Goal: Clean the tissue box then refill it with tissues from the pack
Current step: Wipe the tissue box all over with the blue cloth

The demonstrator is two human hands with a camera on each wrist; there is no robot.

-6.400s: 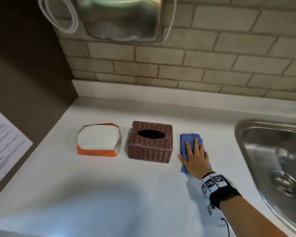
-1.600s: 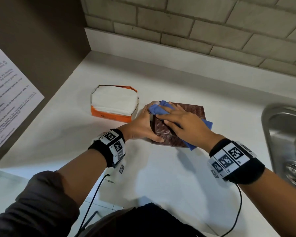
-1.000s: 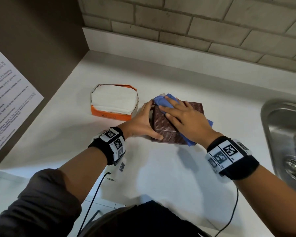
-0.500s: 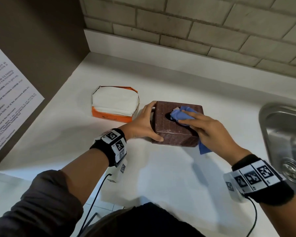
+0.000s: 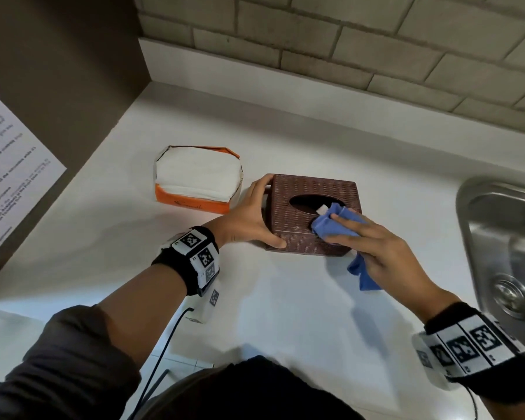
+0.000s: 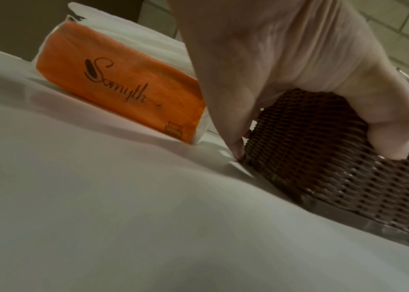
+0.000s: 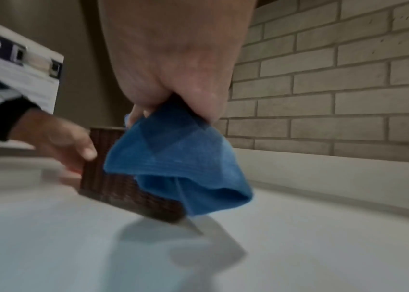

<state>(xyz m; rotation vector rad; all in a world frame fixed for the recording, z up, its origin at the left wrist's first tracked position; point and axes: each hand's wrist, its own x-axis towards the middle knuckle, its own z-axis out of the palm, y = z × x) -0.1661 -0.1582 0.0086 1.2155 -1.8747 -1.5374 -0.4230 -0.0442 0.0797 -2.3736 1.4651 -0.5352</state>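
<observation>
A brown wicker tissue box (image 5: 297, 204) with an oval top opening stands on the white counter (image 5: 285, 304). My left hand (image 5: 256, 212) grips its left side, thumb on the front face and fingers round the far corner; the left wrist view shows the thumb (image 6: 385, 134) on the weave (image 6: 323, 162). My right hand (image 5: 364, 241) holds a blue cloth (image 5: 331, 227) and presses it on the box's top near the front right corner. The cloth (image 7: 173, 162) hangs from the pinching fingers. An orange tissue pack (image 5: 197, 180), top open with white tissues showing, lies left of the box.
A steel sink (image 5: 503, 253) is sunk into the counter at the right. A brick wall (image 5: 346, 40) runs along the back. A brown side panel with a printed sheet (image 5: 9, 177) closes the left. A black cable (image 5: 164, 353) hangs at the counter's front edge.
My right hand has slid the cloth from the box's left top across the opening to the front right corner, uncovering the oval hole. The left hand keeps its grip on the box.
</observation>
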